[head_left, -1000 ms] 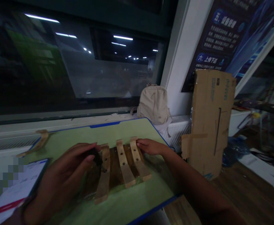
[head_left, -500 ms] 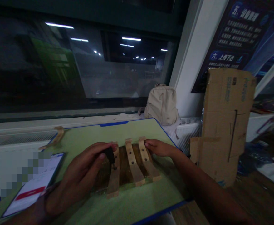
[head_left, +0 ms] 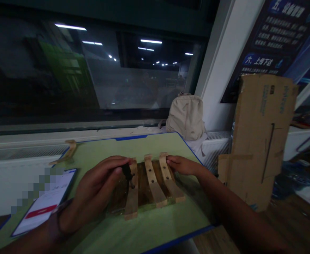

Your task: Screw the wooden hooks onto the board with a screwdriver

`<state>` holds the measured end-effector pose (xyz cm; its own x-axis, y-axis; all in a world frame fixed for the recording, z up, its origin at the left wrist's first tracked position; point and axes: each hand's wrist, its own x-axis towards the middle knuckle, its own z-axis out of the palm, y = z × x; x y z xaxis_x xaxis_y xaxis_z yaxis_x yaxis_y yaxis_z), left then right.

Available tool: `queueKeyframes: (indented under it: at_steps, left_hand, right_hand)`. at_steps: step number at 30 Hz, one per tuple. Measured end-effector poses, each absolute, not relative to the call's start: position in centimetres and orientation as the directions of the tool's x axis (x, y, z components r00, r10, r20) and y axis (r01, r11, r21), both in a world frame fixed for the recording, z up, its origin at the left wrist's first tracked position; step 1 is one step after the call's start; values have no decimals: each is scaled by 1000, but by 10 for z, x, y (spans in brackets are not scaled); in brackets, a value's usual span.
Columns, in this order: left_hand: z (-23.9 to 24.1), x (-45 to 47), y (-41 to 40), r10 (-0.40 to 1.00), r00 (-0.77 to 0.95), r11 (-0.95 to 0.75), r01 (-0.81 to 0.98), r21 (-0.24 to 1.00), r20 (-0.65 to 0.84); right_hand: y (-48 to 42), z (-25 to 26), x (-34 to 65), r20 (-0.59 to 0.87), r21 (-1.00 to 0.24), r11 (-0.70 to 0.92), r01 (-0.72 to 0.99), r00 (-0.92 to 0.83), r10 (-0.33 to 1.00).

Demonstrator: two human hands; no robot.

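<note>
My left hand (head_left: 98, 185) is closed around the black handle of a short screwdriver (head_left: 127, 171). Its metal tip points down at a dark hole or screw in the left curved wooden strip (head_left: 132, 203). That strip lies across a dark brown, shiny panel (head_left: 143, 192), alongside a middle strip (head_left: 155, 190) and a right strip (head_left: 173, 187), each with two dark holes or screws. On the right, my right hand (head_left: 183, 165) grips the far end of the right strip, its fingertips partly hidden behind the wood.
The panel rests on a green-topped table (head_left: 160, 225) with blue edging. Another curved wooden strip (head_left: 70, 151) lies at the far left corner, near a clipboard with paper (head_left: 47, 201). Beyond are a beige backpack (head_left: 186, 116), a radiator (head_left: 217, 144) and standing cardboard (head_left: 266, 141).
The view has shifted slightly, so everything sits a little further right. The screwdriver stays at the left strip, its shaft now more visible. My right hand keeps its grip on the right strip.
</note>
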<state>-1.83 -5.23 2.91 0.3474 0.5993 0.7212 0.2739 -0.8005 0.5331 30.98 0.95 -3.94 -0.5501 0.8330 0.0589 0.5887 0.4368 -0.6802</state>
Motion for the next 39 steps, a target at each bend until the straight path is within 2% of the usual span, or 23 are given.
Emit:
queueKeyframes:
  at_steps: [4, 7, 13, 16, 19, 22, 26, 34, 39]
  left_hand:
    - [26, -17, -46, 572, 271, -820, 167, 547, 774]
    - [22, -16, -44, 599, 210, -801, 188, 569, 773]
    - [24, -14, -54, 681, 297, -731, 219, 647, 669]
    - [28, -14, -58, 676, 338, -736, 279, 616, 655]
    - [28, -16, -56, 612, 351, -789, 210, 577, 709]
    - [25, -17, -52, 581, 294, -813, 172, 556, 759]
    - [20, -19, -50, 596, 286, -803, 247, 543, 751]
    - [19, -19, -60, 653, 383, -751, 213, 625, 653]
    - [22, -17, -53, 538, 296, -839, 94, 536, 790]
  right_hand:
    - [7, -36, 308, 70, -668, 452, 591, -555, 829]
    - [7, -37, 309, 66, -665, 450, 595, -554, 830]
    - [12, -44, 311, 53, -662, 441, 606, -550, 834]
    - [12, -44, 312, 62, -652, 451, 609, -551, 832]
    - [12, -43, 311, 69, -648, 454, 611, -546, 835]
    - [11, -42, 311, 69, -657, 449, 605, -544, 836]
    - [10, -42, 311, 71, -673, 441, 594, -542, 838]
    - [13, -45, 312, 70, -690, 427, 584, -534, 843]
    - [16, -45, 313, 76, -700, 425, 574, -532, 843]
